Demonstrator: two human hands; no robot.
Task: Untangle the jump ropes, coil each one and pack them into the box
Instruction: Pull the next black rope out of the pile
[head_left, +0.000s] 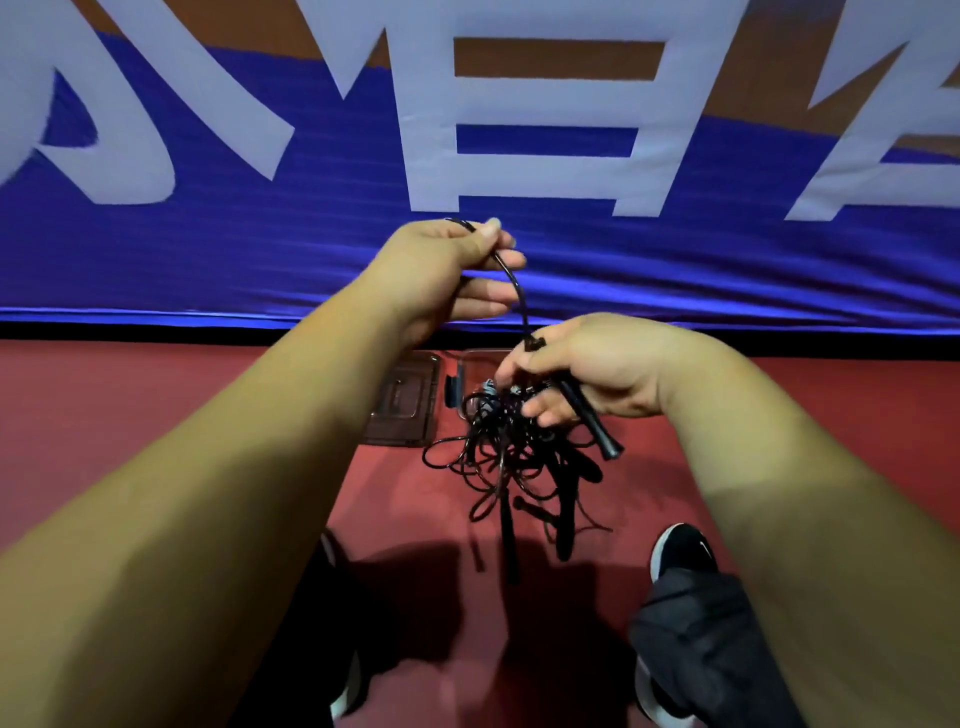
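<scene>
- The left hand (447, 270) pinches a stretch of black cord (511, 283) between thumb and forefinger fingers (485, 234), raised above the rest. The pinch is narrow, so a hard tug could let the cord slide out.
- The right hand (597, 369) curls its fingers (545, 410) round one black handle (592, 421) and part of the tangle (509, 457) together. Gripping both at once could cinch the knot as the cord is drawn upward.
- The tangle of jump ropes hangs below the right hand, with loops and other handles dangling. A swinging handle could pass through a loop and make a fresh snag.
- The clear box (405, 405) lies on the red floor (156, 415) beyond the hands; I cannot tell what it contains. A dropped bundle could land by the shoe (680, 551) and be trodden on.
</scene>
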